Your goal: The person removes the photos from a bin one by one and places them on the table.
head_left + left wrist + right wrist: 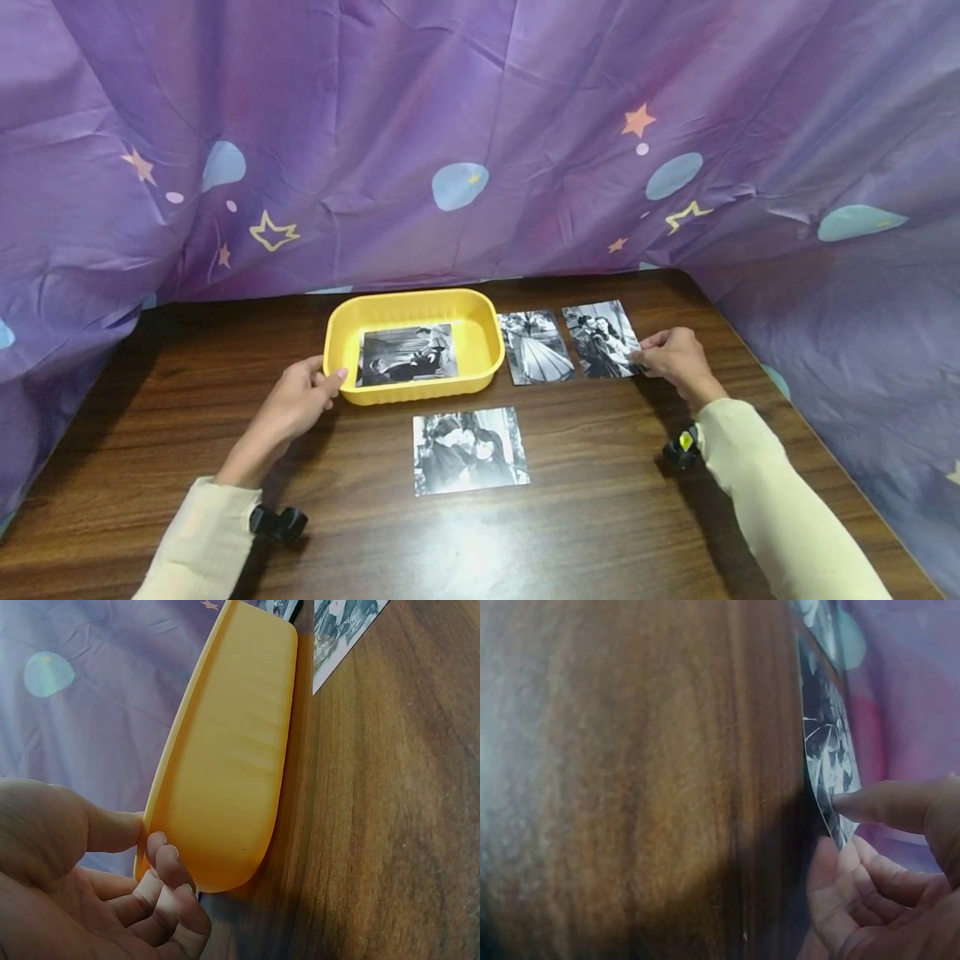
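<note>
A yellow plastic tray [480, 387] with a black-and-white photo [408, 354] lying inside stands toward the back of the table. My left hand [303, 396] pinches the tray's left front corner, thumb over the rim and fingers against the outer wall [217, 772]. To the right, my right hand [675, 358] pinches the right lower edge of a photo of a couple [600, 337]. In the right wrist view that photo [829, 750] is bent up slightly at the thumb and fingertips. Between tray and couple photo lies a photo with a pale, fan-like shape [536, 346].
Another black-and-white photo [471, 450] lies on the brown wooden table [600, 517] in front of the tray. A purple cloth [375, 125] with stars hangs behind the table and along its right side. A black band [277, 523] is on the left wrist.
</note>
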Tool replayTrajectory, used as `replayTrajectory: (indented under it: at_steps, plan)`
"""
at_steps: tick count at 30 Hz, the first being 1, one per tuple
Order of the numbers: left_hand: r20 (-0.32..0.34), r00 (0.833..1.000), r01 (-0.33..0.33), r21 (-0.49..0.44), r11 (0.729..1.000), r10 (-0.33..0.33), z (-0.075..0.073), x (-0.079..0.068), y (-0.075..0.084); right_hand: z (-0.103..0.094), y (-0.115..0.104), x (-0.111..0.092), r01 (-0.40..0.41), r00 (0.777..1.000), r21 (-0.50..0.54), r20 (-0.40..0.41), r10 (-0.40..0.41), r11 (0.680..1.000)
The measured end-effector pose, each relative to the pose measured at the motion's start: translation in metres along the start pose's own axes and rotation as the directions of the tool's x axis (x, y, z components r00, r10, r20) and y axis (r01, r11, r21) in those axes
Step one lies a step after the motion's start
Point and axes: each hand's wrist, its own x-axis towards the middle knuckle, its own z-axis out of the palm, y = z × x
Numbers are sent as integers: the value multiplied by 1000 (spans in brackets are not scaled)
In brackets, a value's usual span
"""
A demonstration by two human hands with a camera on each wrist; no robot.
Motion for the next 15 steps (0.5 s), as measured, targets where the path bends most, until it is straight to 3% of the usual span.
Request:
replayTrajectory:
  at_steps: [7, 15]
  plan:
    - [2, 1000, -14, -4, 1000, 14, 0, 0, -1, 0, -2, 1, 11, 1000, -135, 10, -9, 991]
    - [1, 1000, -18, -2, 1000, 18, -1, 1, -1, -3, -8, 0, 41, 999, -283, 20, -37, 958]
